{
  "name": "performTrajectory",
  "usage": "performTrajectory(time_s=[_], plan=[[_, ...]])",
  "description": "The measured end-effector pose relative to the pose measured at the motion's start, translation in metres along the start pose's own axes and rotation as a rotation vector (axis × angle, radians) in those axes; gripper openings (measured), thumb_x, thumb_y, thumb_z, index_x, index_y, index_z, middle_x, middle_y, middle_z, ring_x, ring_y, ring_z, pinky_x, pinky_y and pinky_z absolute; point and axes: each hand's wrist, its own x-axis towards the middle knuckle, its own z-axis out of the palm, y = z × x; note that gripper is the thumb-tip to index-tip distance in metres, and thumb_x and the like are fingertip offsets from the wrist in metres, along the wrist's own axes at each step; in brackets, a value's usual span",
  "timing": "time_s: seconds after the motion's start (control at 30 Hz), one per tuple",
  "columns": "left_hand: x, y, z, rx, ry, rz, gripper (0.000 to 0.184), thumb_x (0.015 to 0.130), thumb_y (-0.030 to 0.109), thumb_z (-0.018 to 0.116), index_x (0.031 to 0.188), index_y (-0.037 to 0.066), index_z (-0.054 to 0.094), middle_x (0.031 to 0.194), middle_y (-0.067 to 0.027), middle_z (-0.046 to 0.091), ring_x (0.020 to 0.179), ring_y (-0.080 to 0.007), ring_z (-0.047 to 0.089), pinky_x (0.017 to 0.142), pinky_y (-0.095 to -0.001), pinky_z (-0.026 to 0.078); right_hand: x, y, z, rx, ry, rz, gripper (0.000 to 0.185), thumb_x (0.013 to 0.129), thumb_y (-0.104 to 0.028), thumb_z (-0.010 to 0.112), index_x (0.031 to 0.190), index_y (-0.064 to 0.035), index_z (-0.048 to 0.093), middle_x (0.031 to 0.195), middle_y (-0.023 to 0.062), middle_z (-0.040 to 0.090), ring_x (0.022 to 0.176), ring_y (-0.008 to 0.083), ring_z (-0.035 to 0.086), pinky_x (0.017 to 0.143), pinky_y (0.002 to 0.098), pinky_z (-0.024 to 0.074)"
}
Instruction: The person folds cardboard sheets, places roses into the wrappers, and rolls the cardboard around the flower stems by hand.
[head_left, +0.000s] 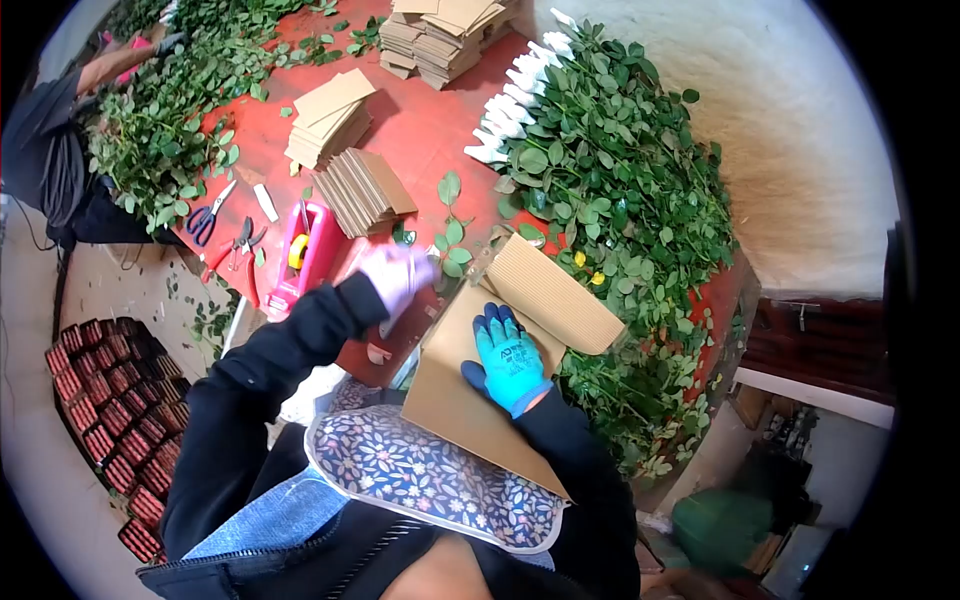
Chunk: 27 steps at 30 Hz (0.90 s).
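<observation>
The brown cardboard sheet (450, 400) is at the near edge of the red table (430, 135), with its bottom part reaching out over the flowery apron (400, 455). It looks light and a bit stiff, so it should bend if pushed hard and crease if folded, but not break. It is likely dry and not slippery. The best place to hold it seems to be a side edge or a corner. A ribbed piece (550, 290) sits at its top, by the leafy stems (620, 170) along the table's right edge. The right hand (508, 362) lies flat on the sheet, palm down, thumb apart from the fingers, pinching nothing. The left hand (398, 278) is blurry near the pink tape holder (318, 245), so its grip cannot be told.
</observation>
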Motion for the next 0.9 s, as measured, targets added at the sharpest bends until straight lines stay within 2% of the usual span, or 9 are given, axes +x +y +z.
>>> performTrajectory(time_s=[0.1,0.17,0.3,0.5,0.57,0.7,0.77,0.83,0.9], plan=[[0.037,-0.065,0.012,-0.131,0.288,-0.305,0.052,0.086,0.036,0.065,0.13,0.011,0.054,0.135,-0.0105,0.056,0.106,-0.0325,0.064,0.085,-0.043,0.054,-0.002,0.001,0.006,0.044,0.052,-0.006,0.075,0.08,-0.037,0.066,0.139,0.0026,0.043,0.148,0.025,0.037,0.136,0.0439,0.035,0.108,0.0548,0.0334],[0.052,-0.085,0.001,-0.092,0.158,-0.46,0.06,0.09,0.045,0.061,0.137,0.011,0.048,0.14,-0.0117,0.052,0.109,-0.0344,0.062,0.09,-0.0448,0.052,-0.002,0.0,0.004,0.033,0.053,0.004,0.074,0.08,-0.038,0.066,0.138,0.0025,0.043,0.148,0.0245,0.037,0.136,0.0435,0.036,0.108,0.0548,0.034],[0.057,-0.109,0.005,-0.079,-0.164,-0.563,0.048,0.093,0.049,0.055,0.114,0.008,0.065,0.116,-0.014,0.064,0.101,-0.0344,0.065,0.088,-0.047,0.051,-0.006,-0.001,0.007,0.038,0.069,0.019,0.073,0.081,-0.039,0.066,0.138,0.0008,0.045,0.148,0.0227,0.038,0.137,0.042,0.035,0.108,0.055,0.035],[0.029,-0.113,0.006,-0.171,0.265,-0.488,0.028,0.085,0.032,0.068,0.085,0.004,0.066,0.085,-0.017,0.063,0.087,-0.037,0.063,0.079,-0.046,0.05,-0.001,-0.001,0.007,0.054,0.057,0.041,0.074,0.079,-0.039,0.067,0.138,0.0005,0.045,0.147,0.0227,0.039,0.137,0.0417,0.035,0.108,0.0559,0.0347],[0.02,-0.126,0.012,-0.257,0.436,-0.519,0.022,0.076,0.02,0.072,0.089,0.004,0.063,0.088,-0.0163,0.061,0.087,-0.0374,0.062,0.079,-0.0464,0.051,-0.005,-0.005,0.004,0.038,0.093,0.026,0.073,0.079,-0.038,0.067,0.138,0.0006,0.045,0.147,0.0229,0.039,0.136,0.042,0.036,0.108,0.0552,0.035],[0.011,-0.135,0.014,-0.281,0.909,-0.468,0.076,0.068,-0.002,0.074,0.138,0.008,0.047,0.13,-0.019,0.054,0.104,-0.032,0.064,0.093,-0.0391,0.051,-0.003,-0.004,0.0,0.055,0.102,0.018,0.071,0.079,-0.037,0.067,0.136,0.0012,0.047,0.144,0.0232,0.042,0.134,0.0419,0.039,0.107,0.0525,0.0354],[-0.001,-0.106,-0.007,-1.227,0.944,-0.655,0.084,0.075,-0.007,0.072,0.148,0.008,0.034,0.136,-0.0196,0.051,0.098,-0.0252,0.067,0.088,-0.0377,0.055,-0.004,-0.005,0.001,0.05,0.132,-0.002,0.071,0.079,-0.037,0.066,0.135,0.0022,0.048,0.144,0.0237,0.042,0.135,0.0419,0.039,0.108,0.052,0.0343],[-0.016,-0.107,0.012,-1.73,0.791,-0.197,0.077,0.08,-0.005,0.073,0.147,0.007,0.036,0.117,-0.0123,0.062,0.09,-0.0183,0.066,0.08,-0.0349,0.057,-0.005,-0.005,-0.001,0.048,0.116,0.0,0.069,0.081,-0.036,0.064,0.136,0.0031,0.048,0.146,0.0243,0.041,0.136,0.042,0.037,0.11,0.0506,0.0323],[-0.032,-0.065,0.029,-1.797,0.507,-0.098,0.065,0.082,-0.004,0.07,0.141,0.006,0.044,0.1,-0.0041,0.064,0.086,-0.0145,0.064,0.079,-0.03,0.054,-0.003,-0.002,0.004,0.007,0.134,-0.003,0.068,0.082,-0.038,0.065,0.134,0.0031,0.05,0.146,0.0234,0.041,0.136,0.0414,0.038,0.104,0.0503,0.039]])
